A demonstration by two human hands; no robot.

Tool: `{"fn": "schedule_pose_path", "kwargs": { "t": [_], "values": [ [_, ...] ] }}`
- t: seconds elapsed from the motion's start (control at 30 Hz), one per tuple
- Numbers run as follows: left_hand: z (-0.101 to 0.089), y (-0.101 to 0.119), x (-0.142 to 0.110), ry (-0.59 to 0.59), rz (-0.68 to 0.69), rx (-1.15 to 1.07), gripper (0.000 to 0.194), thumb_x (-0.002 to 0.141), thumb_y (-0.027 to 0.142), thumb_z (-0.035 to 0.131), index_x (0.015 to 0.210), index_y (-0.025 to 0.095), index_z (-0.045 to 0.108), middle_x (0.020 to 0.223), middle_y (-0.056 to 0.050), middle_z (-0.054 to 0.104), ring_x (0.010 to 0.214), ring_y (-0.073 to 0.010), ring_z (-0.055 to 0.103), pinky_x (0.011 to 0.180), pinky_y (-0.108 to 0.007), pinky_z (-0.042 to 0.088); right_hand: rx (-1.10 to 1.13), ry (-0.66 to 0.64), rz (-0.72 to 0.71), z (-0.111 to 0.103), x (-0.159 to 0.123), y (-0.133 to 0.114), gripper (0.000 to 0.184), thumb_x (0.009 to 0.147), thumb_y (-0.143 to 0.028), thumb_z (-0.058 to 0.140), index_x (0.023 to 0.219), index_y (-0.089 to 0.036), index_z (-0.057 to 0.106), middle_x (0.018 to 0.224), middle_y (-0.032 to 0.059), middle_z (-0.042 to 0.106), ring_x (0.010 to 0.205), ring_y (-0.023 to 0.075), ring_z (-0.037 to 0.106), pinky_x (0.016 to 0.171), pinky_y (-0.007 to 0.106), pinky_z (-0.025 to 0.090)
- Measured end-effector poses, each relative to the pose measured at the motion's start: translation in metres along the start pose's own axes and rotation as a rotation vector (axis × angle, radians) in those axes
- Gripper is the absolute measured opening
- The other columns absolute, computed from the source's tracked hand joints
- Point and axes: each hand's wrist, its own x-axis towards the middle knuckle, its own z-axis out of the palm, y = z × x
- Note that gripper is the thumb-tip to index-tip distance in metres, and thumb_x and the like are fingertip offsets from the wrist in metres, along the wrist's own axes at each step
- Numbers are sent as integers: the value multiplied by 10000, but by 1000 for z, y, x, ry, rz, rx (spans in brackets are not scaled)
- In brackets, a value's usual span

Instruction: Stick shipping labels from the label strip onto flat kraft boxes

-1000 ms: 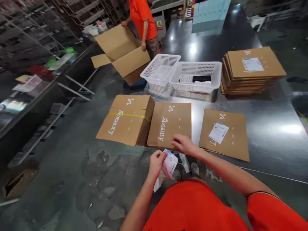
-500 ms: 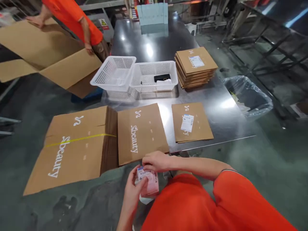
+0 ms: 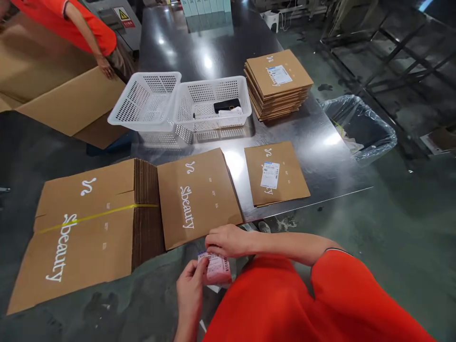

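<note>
My left hand (image 3: 188, 287) grips a small stack of shipping labels (image 3: 215, 268) close to my body, below the table's near edge. My right hand (image 3: 226, 241) pinches the top edge of the same stack with closed fingers. Just beyond my hands lies a flat brown "beauty" carton (image 3: 197, 194) with no label. To its right a smaller flat carton (image 3: 281, 183) bears a white label (image 3: 270, 174). On the left sits a thick strapped bundle of flat cartons (image 3: 81, 228).
Two white mesh baskets (image 3: 167, 97) stand mid-table, one holding a black item (image 3: 226, 105). A stack of labelled cartons (image 3: 278, 83) is behind them. A lined bin (image 3: 359, 126) stands right of the steel table (image 3: 331, 156). Another person (image 3: 85, 28) handles a large box (image 3: 60, 102) at far left.
The view swung right and down. My right hand came off the middle carton and joined my left hand on the label stack, which is now held lower and closer to me.
</note>
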Motion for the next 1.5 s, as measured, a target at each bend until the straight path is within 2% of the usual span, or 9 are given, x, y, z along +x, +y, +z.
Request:
{"fn": "schedule_pose_path", "kwargs": {
  "t": [0.23,0.43,0.73,0.8,0.97,1.03,1.13,1.27,1.5],
  "values": [
    [6,-3,-3,-67,-21,-189,571,513,612,751,819,149,616,781,-41,660,718,-172,568,625,-222,459,-3,-34,11,-6,-1,0,147,948,-261,517,980,-156,615,916,24,606,798,112,532,620,221,336],
    [8,-16,-4,-153,-31,-213,459,591,472,771,885,152,623,836,-40,680,766,-178,603,673,-229,490,1,-40,11,-5,-4,2,145,948,-263,519,982,-163,620,913,16,596,791,104,525,614,216,332],
    [13,-18,-7,-141,-59,-239,517,545,503,786,883,129,672,866,-57,710,811,-192,615,724,-245,506,-33,-47,12,-3,-6,4,178,955,-294,508,1011,-180,632,921,12,594,797,111,530,617,222,345],
    [13,-17,-8,-106,-60,-218,529,553,520,772,893,126,679,876,-63,715,823,-205,622,727,-252,508,-82,-12,-8,-3,-7,6,203,954,-330,507,1046,-209,642,934,16,594,818,124,536,644,228,363],
    [7,-21,-7,-42,-53,-137,539,572,551,734,907,130,687,904,-77,725,866,-243,644,749,-277,512,-149,153,28,-13,-7,10,375,884,-425,610,1205,-233,598,1225,70,537,1048,201,519,806,288,403],
    [6,-21,-8,-24,-49,-86,548,572,563,722,906,128,697,905,-83,727,879,-257,645,761,-286,510,-74,61,72,-17,-7,8,388,884,-454,606,1179,-201,603,1123,65,592,989,183,549,751,261,400],
    [8,-19,-11,-8,-45,-62,553,588,562,703,939,135,701,927,-77,729,915,-260,640,778,-281,505,43,-84,107,-18,-6,5,270,903,-411,589,1041,-184,639,965,29,638,859,138,571,629,211,337],
    [9,-16,-12,-31,-55,-42,509,605,550,677,898,135,707,861,-68,731,855,-250,646,718,-268,507,62,-8,73,-12,-6,4,153,910,-312,584,927,-173,645,905,6,636,814,113,555,610,210,304],
    [12,-27,-9,-44,-125,-139,425,613,538,661,766,142,678,801,-79,732,802,-269,667,651,-296,523,86,73,37,-11,-5,6,156,916,-305,584,893,-160,636,855,5,617,798,106,536,663,209,325]
  ]
}}
